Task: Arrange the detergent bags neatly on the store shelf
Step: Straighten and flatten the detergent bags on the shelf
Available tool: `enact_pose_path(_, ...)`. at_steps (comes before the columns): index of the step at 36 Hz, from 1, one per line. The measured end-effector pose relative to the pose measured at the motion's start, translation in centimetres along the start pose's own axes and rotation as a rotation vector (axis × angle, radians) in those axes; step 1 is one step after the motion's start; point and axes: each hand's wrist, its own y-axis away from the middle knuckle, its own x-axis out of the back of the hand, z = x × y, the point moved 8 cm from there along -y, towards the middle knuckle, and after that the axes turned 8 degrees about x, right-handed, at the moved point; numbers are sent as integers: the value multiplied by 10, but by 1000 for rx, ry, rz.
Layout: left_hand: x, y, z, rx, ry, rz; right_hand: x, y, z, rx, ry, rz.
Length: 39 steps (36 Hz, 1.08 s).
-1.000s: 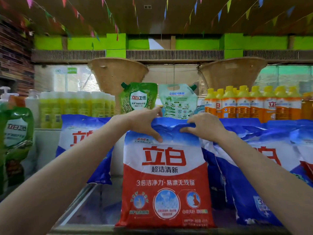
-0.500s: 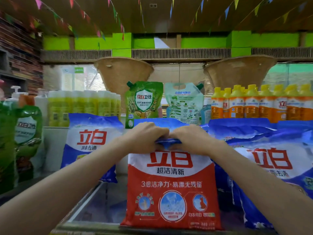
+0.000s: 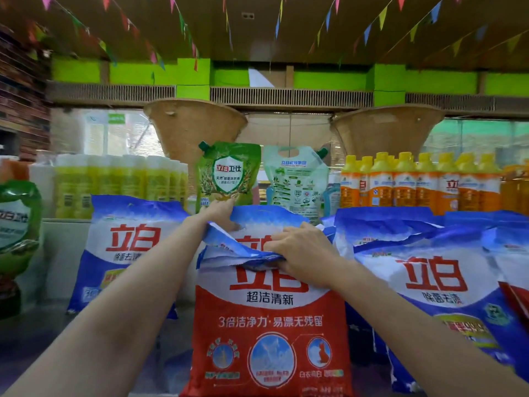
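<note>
Centrally, 1 red detergent bag (image 3: 272, 333) stood upright at the shelf's (image 3: 34, 339) front edge, lower middle of frame, with blue bags at left (image 3: 126, 247) and right (image 3: 429, 282). Right hand (image 3: 300, 253) clenched the red bag's folded-down blue top flap. Left hand (image 3: 220, 213) gripped that flap's upper left corner.

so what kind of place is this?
Most likely a shop's cleaning-goods aisle. Many identical detergent bags stand on a shelf, rows of orange bottles line the back, and bunting hangs overhead. Both hands are on the red bag.
</note>
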Motion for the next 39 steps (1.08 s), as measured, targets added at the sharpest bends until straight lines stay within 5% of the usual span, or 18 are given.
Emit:
enact_pose_path(8, 26, 26, 22, -329, 169, 7, -13, -9, 35, -203, -76, 37)
enact_pose_path(12, 33, 54, 29, -438, 51, -62, -16, -19, 51, -282, -167, -40)
enact_pose_path(15, 34, 60, 30, -402, -7, -126, -20, -24, 58, -295, -186, -163)
enact_pose_path(21, 42, 88, 39, -275, 27, -221, -14, -28, 59, -220, -266, -76)
enact_pose_path(25, 30, 84, 35, -249, -339, 15, -13, -28, 66, -243, -381, -95)
enact_pose_path(39, 14, 58, 12, -295, -137, -7, -34, -9, 87, -310, -728, -509)
